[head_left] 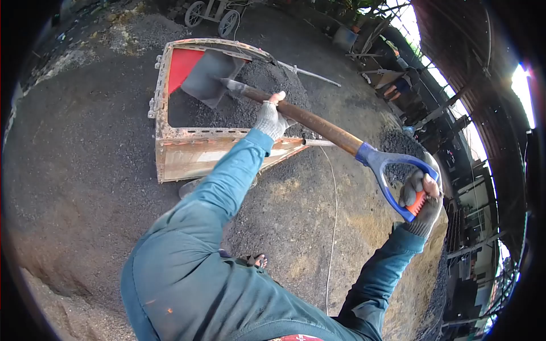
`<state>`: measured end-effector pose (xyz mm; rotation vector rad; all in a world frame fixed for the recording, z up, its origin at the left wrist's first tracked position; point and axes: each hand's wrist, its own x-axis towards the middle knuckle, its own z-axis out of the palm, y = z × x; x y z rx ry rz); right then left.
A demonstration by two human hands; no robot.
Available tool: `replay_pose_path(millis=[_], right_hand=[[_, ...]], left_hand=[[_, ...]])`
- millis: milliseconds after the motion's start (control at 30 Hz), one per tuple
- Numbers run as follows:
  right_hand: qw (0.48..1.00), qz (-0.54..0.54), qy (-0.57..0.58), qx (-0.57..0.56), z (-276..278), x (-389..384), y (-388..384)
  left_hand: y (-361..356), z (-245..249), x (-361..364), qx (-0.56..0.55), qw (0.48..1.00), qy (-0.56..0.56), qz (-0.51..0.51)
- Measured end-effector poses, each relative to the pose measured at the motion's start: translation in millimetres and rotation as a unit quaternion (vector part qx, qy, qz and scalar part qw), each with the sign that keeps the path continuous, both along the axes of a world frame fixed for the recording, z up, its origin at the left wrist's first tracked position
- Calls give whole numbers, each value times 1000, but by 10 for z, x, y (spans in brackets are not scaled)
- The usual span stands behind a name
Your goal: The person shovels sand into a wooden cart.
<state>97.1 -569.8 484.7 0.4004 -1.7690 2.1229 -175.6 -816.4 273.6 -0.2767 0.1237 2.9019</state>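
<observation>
A shovel [318, 124] reaches across the view, its flat grey blade [209, 77] inside a wheeled box cart [199, 149] with a red inner wall. My left hand [274, 118], in a light knitted glove, is closed around the wooden shaft near the blade. At the other end my right hand [420, 196], in a grey glove with bare fingertips, grips the blue D-shaped handle at its orange grip. Dark gravel-like material [266, 79] lies in the cart beside the blade, and some lies behind it.
Two spoked wheels [228, 24] of another cart stand at the top. A thin cord [334, 227] runs along the ground. Dark heaps [401, 145] lie on the right. A person [400, 85] is in the background at the upper right. My foot [260, 261] shows below.
</observation>
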Motion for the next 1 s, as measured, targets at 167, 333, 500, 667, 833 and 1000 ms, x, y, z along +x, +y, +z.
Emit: replay_pose_path(millis=[167, 333, 500, 667, 833, 1000], right_hand=[[996, -56, -74, 12, -271, -586, -540], [999, 15, -18, 36, 186, -617, -408], [993, 4, -102, 63, -13, -1097, -726], [997, 2, 2, 83, 368, -637, -679], [996, -10, -49, 75, 603, -244, -300], [992, -85, -35, 91, 259, -33, -168]], left_hand=[[-268, -624, -696, 5, 995, -86, -54], [-570, -116, -396, -26, 998, 17, 45], [-452, -750, -600, 34, 991, -103, 72], [-592, 53, -254, 43, 998, -39, 13], [293, -32, 123, 79, 994, -70, 31], [133, -220, 26, -11, 989, -95, -115]])
